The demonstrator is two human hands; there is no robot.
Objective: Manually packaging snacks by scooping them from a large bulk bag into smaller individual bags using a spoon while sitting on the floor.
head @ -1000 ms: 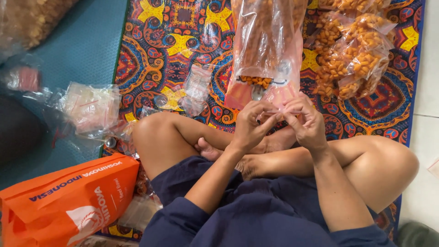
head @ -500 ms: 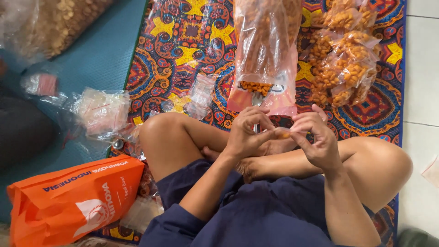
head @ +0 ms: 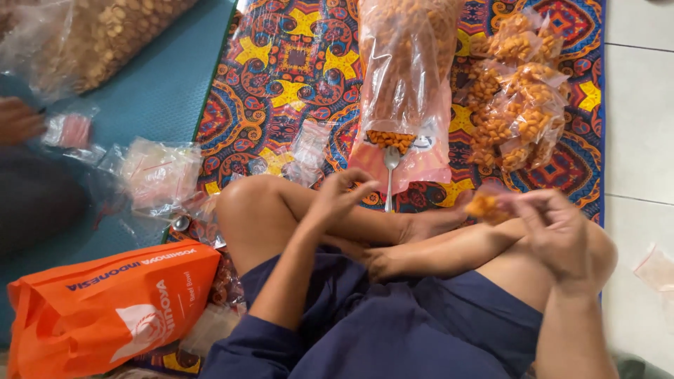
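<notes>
- Far left edge: another person's hand [head: 17,119] beside small clear packets [head: 158,172] on the teal mat [head: 151,77]; orange bag [head: 105,305] lower left
- Left of centre: left hand [head: 337,200] above the knee, fingers spread and loosely curled, holding nothing; nearest to the spoon [head: 390,175]
- Centre top: big sack [head: 407,77] of orange snacks lying open-mouthed on the patterned rug [head: 281,63]; spoon resting at its mouth, bowl up, handle toward the legs
- Upper right: pile of filled pouches [head: 519,98] on the rug
- Right of centre: small pouch [head: 488,205] of snacks, blurred, pinched at its top edge by the right hand [head: 558,235]; fingers closed on the film, pouch sticking out toward the left, over the right knee
- Handling, as a judgement: light; thin film soft and slippery; contents loose, likely brittle, so no squeezing of the belly; best taken by the neck above the fill, mouth kept up; whether sealed, cannot tell
</notes>
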